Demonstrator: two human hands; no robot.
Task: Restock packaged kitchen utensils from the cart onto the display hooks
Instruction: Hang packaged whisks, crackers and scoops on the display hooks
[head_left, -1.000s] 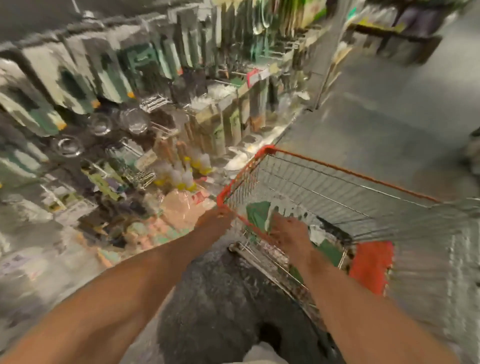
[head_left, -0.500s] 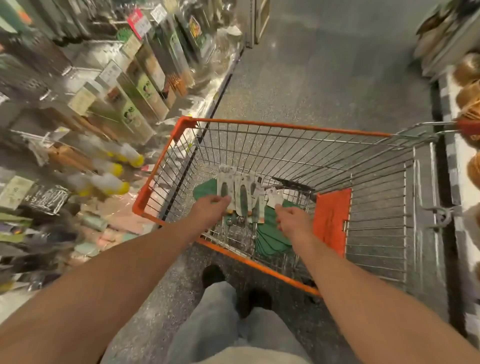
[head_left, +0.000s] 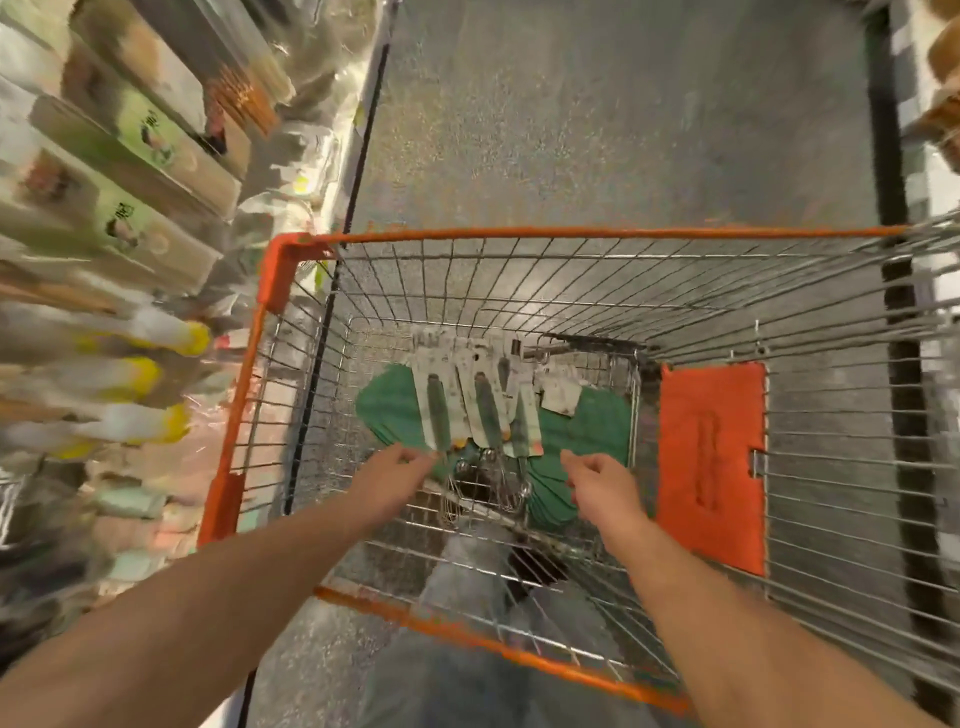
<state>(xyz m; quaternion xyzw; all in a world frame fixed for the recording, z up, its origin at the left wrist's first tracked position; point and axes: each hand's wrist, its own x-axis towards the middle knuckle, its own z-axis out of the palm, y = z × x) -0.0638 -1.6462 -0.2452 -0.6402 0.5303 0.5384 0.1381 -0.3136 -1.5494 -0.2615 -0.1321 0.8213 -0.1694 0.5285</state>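
An orange-rimmed wire cart (head_left: 571, 232) stands in front of me, and both my arms reach down into it. On its floor, several white-carded packaged utensils (head_left: 483, 400) with grey-green handles lie fanned over a stack of flat green items (head_left: 592, 421). Wire whisk-like utensils (head_left: 493, 480) show below them. My left hand (head_left: 395, 478) pinches the lower edge of the leftmost pack. My right hand (head_left: 597, 486) hovers with loosely curled fingers over the green stack and holds nothing.
The display rack (head_left: 130, 208) on the left is crowded with hanging boxed and bagged goods, including yellow-capped items (head_left: 171, 332), close to the cart's left side. An orange child-seat flap (head_left: 711, 467) lies at the cart's right. Grey aisle floor (head_left: 623, 114) stretches ahead; another shelf (head_left: 935, 104) borders the right.
My view has swung from the rack down over the cart. Both hands have gone deeper into the basket; the left stays at the packs' lower edge and the right has drawn slightly away from them.
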